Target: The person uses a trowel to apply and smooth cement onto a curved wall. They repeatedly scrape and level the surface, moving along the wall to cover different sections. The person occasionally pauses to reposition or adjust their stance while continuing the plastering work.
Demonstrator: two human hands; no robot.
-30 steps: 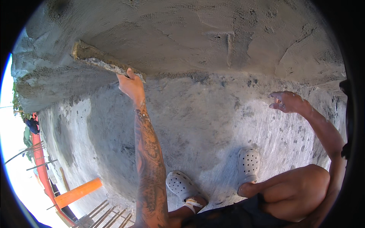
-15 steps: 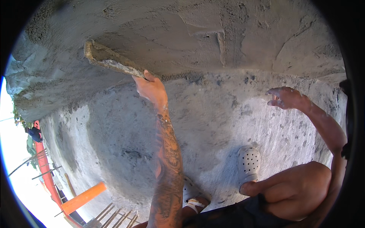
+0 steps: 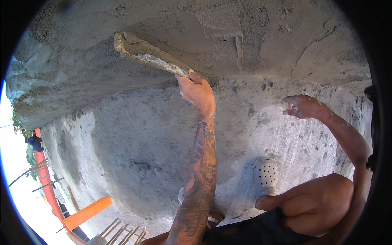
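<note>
My left hand (image 3: 197, 93) is closed around the near end of a long, narrow screed board (image 3: 154, 60), its edges crusted with mortar. The board slants up and left from my fingers and lies against the wet grey plaster (image 3: 273, 45) of the wall, just above where the wall meets the floor. My thumb rests along its top. Off to the right, my right hand (image 3: 304, 107) hangs above the floor near the wall's foot. Its fingers are bent and apart, with nothing between them, and grey smears mark the skin.
Splashes of mortar dot the concrete floor (image 3: 134, 126). My feet, in light perforated clogs (image 3: 266, 176), are at the lower middle. At the lower left are an orange pipe (image 3: 87, 212), several thin rods (image 3: 118, 233) and a red beam (image 3: 48, 185) along the floor's edge.
My left hand has slid the screed board to the right and slightly up along the wall. My right hand has shifted a little left, its fingers still apart.
</note>
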